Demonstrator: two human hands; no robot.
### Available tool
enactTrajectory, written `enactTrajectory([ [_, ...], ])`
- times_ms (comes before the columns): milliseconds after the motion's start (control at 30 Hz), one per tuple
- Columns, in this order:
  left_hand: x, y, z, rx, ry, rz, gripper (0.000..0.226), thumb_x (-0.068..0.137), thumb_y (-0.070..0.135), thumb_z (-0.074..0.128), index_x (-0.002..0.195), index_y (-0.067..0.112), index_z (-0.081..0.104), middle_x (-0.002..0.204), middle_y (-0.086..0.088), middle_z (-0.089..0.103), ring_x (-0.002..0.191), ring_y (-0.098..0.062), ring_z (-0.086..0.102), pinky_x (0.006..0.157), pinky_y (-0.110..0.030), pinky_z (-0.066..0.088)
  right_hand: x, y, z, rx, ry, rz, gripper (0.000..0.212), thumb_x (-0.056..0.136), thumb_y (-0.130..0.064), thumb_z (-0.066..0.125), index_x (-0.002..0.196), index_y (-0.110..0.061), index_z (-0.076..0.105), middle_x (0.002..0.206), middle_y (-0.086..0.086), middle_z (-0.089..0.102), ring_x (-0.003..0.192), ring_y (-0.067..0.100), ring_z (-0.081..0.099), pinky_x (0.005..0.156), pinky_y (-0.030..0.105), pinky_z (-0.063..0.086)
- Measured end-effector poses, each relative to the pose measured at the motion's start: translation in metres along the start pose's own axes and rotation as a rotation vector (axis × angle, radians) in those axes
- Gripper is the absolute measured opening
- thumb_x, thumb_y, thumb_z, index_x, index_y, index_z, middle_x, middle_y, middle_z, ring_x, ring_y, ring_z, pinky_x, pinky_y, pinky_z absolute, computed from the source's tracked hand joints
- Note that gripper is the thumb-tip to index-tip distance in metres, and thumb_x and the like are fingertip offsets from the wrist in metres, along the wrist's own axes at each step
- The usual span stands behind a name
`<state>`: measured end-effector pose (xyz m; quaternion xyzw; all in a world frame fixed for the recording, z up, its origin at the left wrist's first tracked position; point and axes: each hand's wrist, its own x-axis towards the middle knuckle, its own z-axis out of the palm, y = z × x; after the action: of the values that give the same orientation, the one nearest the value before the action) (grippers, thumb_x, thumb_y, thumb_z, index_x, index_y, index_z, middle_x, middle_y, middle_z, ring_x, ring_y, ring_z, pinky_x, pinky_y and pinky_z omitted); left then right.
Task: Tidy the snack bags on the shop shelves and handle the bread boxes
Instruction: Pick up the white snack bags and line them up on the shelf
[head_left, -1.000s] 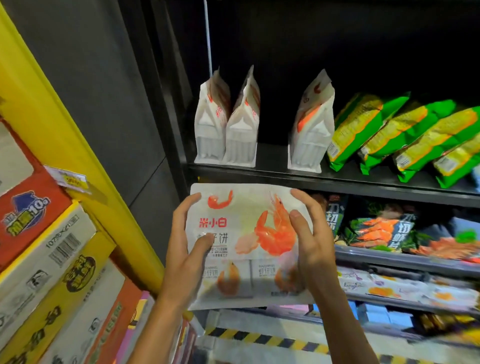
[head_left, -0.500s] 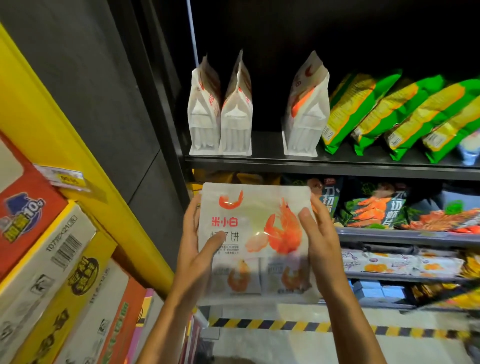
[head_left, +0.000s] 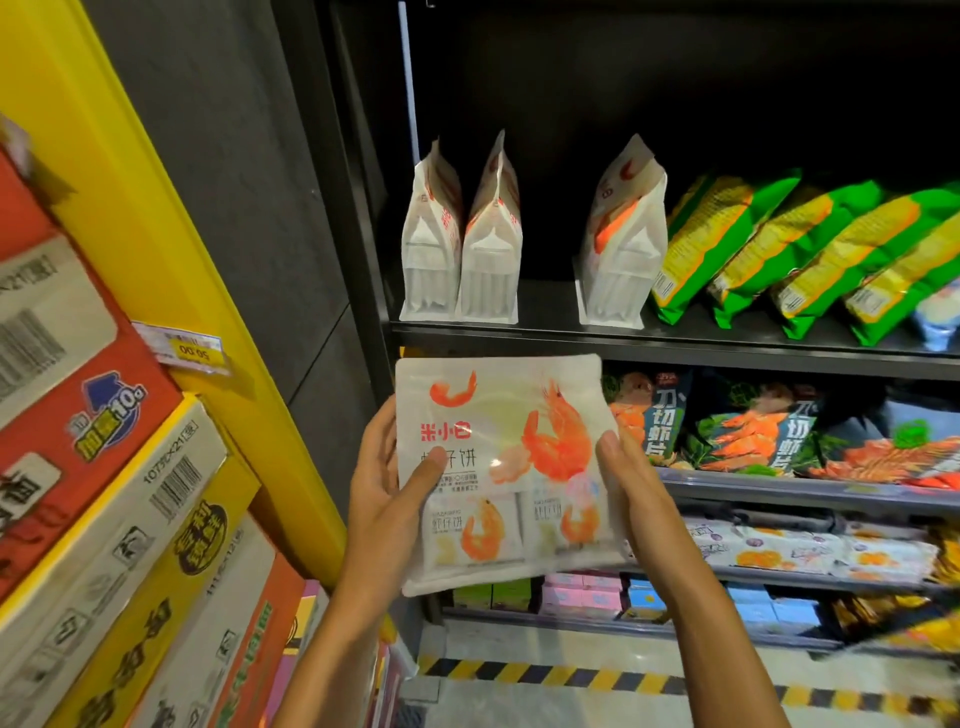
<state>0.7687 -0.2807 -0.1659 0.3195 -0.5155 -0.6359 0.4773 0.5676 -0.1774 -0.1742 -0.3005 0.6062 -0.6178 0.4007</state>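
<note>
We hold a white shrimp-cracker bag (head_left: 506, 467) upright in front of us, its printed face toward us, just below the front edge of the upper shelf (head_left: 675, 345). Our left hand (head_left: 387, 499) grips the bag's left edge, thumb pressed across the front print and the other fingers (head_left: 382, 431) wrapped behind. Our right hand (head_left: 631, 483) grips the right edge the same way, thumb on the front and the rest tucked behind the bag.

On the upper shelf stand three matching white bags side-on: a pair of white bags (head_left: 460, 244) touching each other at the left, and a single white bag (head_left: 623, 244) further right, with an open stretch of shelf between them. Just beside the single bag, a row of green and yellow snack bags (head_left: 800, 249) leans to the right.

Below, a second shelf carries dark shrimp-chip bags (head_left: 748, 426), and lower shelves carry pale packets (head_left: 789, 551) and small coloured boxes (head_left: 587, 597). To our left, past a yellow post (head_left: 171, 270), stacked cartons (head_left: 104, 493) rise in red, white and yellow. A black-and-yellow striped strip (head_left: 597, 675) runs along the floor.
</note>
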Motion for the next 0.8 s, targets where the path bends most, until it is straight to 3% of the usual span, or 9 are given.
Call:
enactTrajectory([
  [67,0.002,0.003,-0.002,0.008,0.041,0.015,0.059,0.091,0.011,0.069,0.145,0.026,0.049,0.132,0.001,0.069,0.118,-0.02,0.069,0.083,-0.035,0.063,-0.003,0.004,0.001,-0.065,-0.024,0.052,0.031,0.102,-0.051,0.049,0.132,-0.055,0.047,0.123,-0.046,0.051,0.115,-0.02,0.053,0.101,0.014,0.04],
  [167,0.003,0.009,-0.008,-0.027,-0.014,-0.078,0.057,0.089,0.025,0.069,0.143,0.025,0.052,0.131,-0.001,0.069,0.121,-0.022,0.068,0.085,-0.032,0.061,-0.005,0.007,0.0,-0.11,0.054,0.033,0.029,0.1,-0.054,0.048,0.128,-0.052,0.057,0.117,-0.041,0.064,0.116,-0.014,0.058,0.097,0.015,0.045],
  [267,0.001,0.012,-0.012,-0.151,-0.179,-0.172,0.051,0.098,0.044,0.063,0.141,0.018,0.058,0.143,-0.008,0.063,0.138,-0.026,0.055,0.108,-0.042,0.051,-0.002,0.009,-0.003,-0.101,0.134,0.068,0.054,0.094,-0.067,0.046,0.142,-0.043,0.058,0.138,-0.019,0.064,0.132,0.009,0.056,0.117,0.043,0.041],
  [333,-0.003,0.007,-0.01,-0.205,-0.274,-0.199,0.061,0.091,0.06,0.067,0.14,0.025,0.061,0.152,-0.008,0.054,0.144,-0.026,0.048,0.116,-0.05,0.041,0.002,0.014,-0.003,-0.062,0.143,0.105,0.035,0.099,-0.062,0.045,0.129,-0.052,0.061,0.132,-0.019,0.067,0.126,0.009,0.061,0.117,0.045,0.041],
  [400,-0.011,0.005,-0.002,-0.255,-0.308,-0.251,0.08,0.082,0.068,0.07,0.15,0.03,0.049,0.154,-0.003,0.052,0.143,-0.022,0.049,0.109,-0.041,0.048,0.007,0.023,0.004,-0.01,0.148,0.145,0.031,0.101,-0.059,0.046,0.126,-0.052,0.064,0.131,-0.016,0.07,0.125,0.012,0.064,0.115,0.048,0.045],
  [533,-0.023,0.003,0.01,-0.349,-0.307,-0.318,0.103,0.064,0.073,0.082,0.151,0.034,0.043,0.148,0.004,0.059,0.135,-0.015,0.057,0.095,-0.028,0.056,0.011,0.042,0.028,0.16,0.09,0.235,0.04,0.108,-0.044,0.043,0.143,-0.03,0.059,0.131,-0.006,0.072,0.123,0.016,0.067,0.112,0.05,0.048],
  [633,-0.025,0.006,0.01,-0.251,-0.294,-0.279,0.086,0.08,0.073,0.067,0.152,0.035,0.038,0.15,0.009,0.056,0.139,-0.011,0.052,0.102,-0.026,0.051,0.013,0.048,0.036,0.22,0.083,0.287,0.039,0.109,-0.042,0.042,0.14,-0.026,0.061,0.124,-0.002,0.075,0.117,0.018,0.07,0.11,0.05,0.05],
  [733,-0.023,-0.002,0.003,-0.261,-0.34,-0.281,0.063,0.089,0.061,0.042,0.146,0.034,0.043,0.14,0.012,0.065,0.131,-0.008,0.06,0.095,-0.023,0.054,0.015,0.053,0.035,0.232,0.103,0.297,0.04,0.109,-0.043,0.043,0.142,-0.028,0.06,0.13,-0.002,0.073,0.12,0.017,0.069,0.11,0.049,0.05],
  [800,-0.024,-0.007,-0.005,-0.26,-0.347,-0.28,0.064,0.087,0.063,0.046,0.144,0.034,0.046,0.138,0.011,0.066,0.129,-0.009,0.061,0.094,-0.024,0.055,0.014,0.053,0.032,0.222,0.098,0.277,0.039,0.108,-0.044,0.044,0.141,-0.03,0.06,0.13,-0.004,0.073,0.118,0.016,0.07,0.109,0.048,0.05],
])
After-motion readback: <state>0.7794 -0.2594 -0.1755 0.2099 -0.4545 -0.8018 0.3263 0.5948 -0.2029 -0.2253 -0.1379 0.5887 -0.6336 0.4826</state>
